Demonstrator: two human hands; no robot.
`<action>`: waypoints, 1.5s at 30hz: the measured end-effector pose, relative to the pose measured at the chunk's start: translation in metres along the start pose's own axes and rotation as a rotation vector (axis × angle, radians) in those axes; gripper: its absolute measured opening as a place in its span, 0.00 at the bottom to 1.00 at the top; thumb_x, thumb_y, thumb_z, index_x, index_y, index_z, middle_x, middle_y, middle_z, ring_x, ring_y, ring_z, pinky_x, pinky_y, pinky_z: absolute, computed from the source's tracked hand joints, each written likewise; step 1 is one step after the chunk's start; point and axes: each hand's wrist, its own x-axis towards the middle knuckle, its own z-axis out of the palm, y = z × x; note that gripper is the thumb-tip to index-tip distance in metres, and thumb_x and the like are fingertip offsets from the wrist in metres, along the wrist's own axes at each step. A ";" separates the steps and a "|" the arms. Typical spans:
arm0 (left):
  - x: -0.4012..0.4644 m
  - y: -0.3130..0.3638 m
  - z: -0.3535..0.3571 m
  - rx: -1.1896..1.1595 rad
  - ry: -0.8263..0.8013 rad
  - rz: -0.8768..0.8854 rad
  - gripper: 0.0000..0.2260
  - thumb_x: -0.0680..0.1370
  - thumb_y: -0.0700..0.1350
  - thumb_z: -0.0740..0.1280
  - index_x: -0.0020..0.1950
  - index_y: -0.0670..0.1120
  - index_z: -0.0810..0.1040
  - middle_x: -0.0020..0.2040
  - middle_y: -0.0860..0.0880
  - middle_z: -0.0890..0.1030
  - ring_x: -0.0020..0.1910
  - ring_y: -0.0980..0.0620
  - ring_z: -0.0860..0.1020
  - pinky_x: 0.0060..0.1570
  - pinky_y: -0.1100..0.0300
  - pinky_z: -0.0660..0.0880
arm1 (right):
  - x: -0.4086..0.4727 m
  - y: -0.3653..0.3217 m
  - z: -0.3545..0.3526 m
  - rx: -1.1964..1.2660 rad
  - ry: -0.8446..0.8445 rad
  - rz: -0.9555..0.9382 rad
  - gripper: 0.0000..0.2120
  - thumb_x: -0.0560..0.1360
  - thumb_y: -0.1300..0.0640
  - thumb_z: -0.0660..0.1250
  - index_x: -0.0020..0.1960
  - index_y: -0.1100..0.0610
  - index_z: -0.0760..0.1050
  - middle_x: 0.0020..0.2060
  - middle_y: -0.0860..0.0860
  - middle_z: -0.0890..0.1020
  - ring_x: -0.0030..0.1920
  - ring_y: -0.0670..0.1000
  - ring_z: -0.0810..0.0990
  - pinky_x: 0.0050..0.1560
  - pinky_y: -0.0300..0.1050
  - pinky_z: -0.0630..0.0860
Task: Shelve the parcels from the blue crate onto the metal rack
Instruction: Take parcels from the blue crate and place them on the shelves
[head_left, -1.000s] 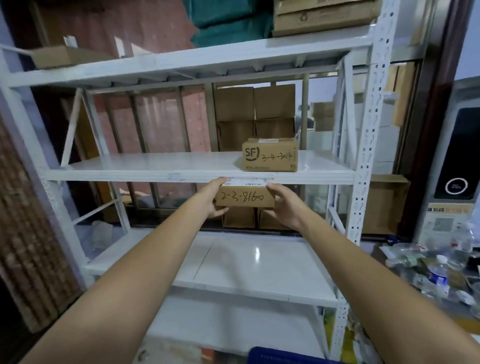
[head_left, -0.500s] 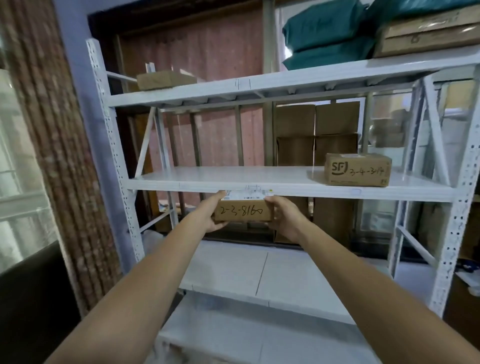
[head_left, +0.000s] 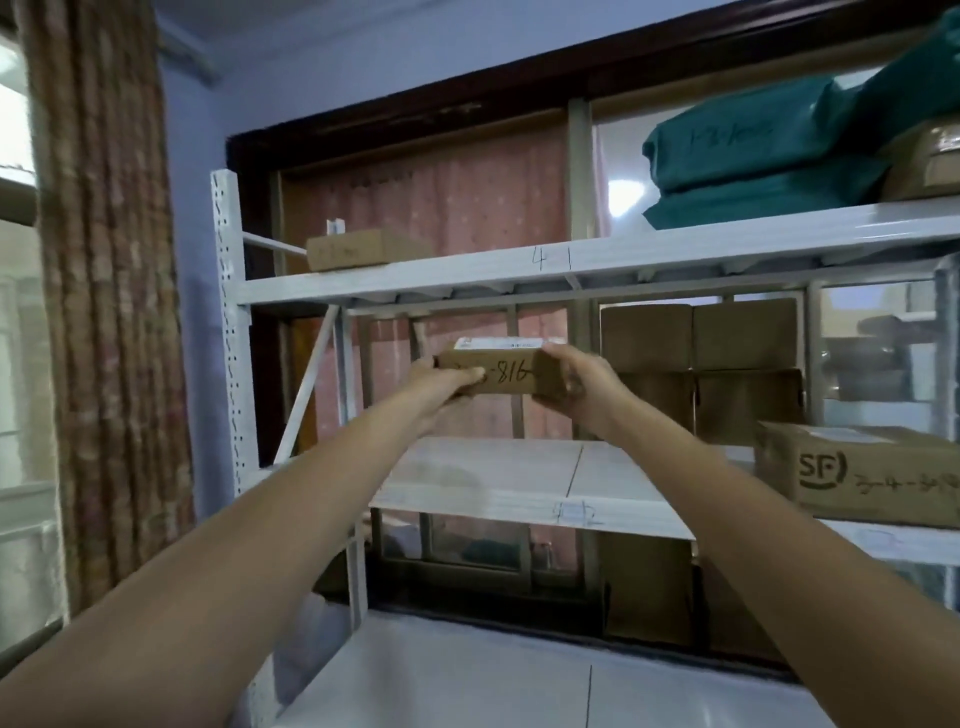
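Observation:
A small brown cardboard parcel (head_left: 511, 370) with handwritten numbers and a white label on top is held in the air between both hands. My left hand (head_left: 444, 382) grips its left end and my right hand (head_left: 576, 384) grips its right end. It hangs above the left half of the white metal rack's middle shelf (head_left: 493, 483), below the upper shelf (head_left: 467, 278). The blue crate is out of view.
An SF-marked box (head_left: 862, 475) stands on the middle shelf at right. A flat box (head_left: 363, 249) and green bags (head_left: 753, 166) lie on the upper shelf. Stacked cartons (head_left: 696, 364) stand behind the rack. A lower shelf (head_left: 519, 675) spreads below. A curtain (head_left: 104, 312) hangs at left.
The parcel has risen from below the middle shelf's front edge to above that shelf. My view has swung left and up, so the SF box now sits at far right.

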 end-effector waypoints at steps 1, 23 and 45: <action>0.019 0.009 -0.001 0.026 0.001 0.048 0.21 0.72 0.38 0.73 0.63 0.42 0.73 0.58 0.44 0.79 0.52 0.50 0.80 0.52 0.60 0.78 | 0.019 -0.013 0.001 -0.042 -0.005 -0.056 0.29 0.72 0.58 0.73 0.69 0.61 0.66 0.62 0.62 0.76 0.55 0.58 0.81 0.49 0.50 0.82; 0.287 0.098 0.059 0.670 -0.096 0.511 0.25 0.80 0.61 0.53 0.72 0.50 0.67 0.69 0.46 0.73 0.68 0.43 0.69 0.69 0.47 0.65 | 0.231 -0.131 -0.035 -1.521 0.773 -0.371 0.38 0.76 0.30 0.44 0.75 0.53 0.62 0.71 0.55 0.71 0.75 0.56 0.63 0.74 0.58 0.42; 0.271 0.047 0.057 0.783 0.176 0.708 0.28 0.79 0.54 0.59 0.76 0.45 0.58 0.77 0.47 0.60 0.77 0.48 0.54 0.75 0.50 0.46 | 0.231 -0.119 -0.038 -1.606 0.759 -0.372 0.37 0.78 0.36 0.49 0.79 0.56 0.47 0.79 0.53 0.52 0.79 0.55 0.49 0.76 0.55 0.38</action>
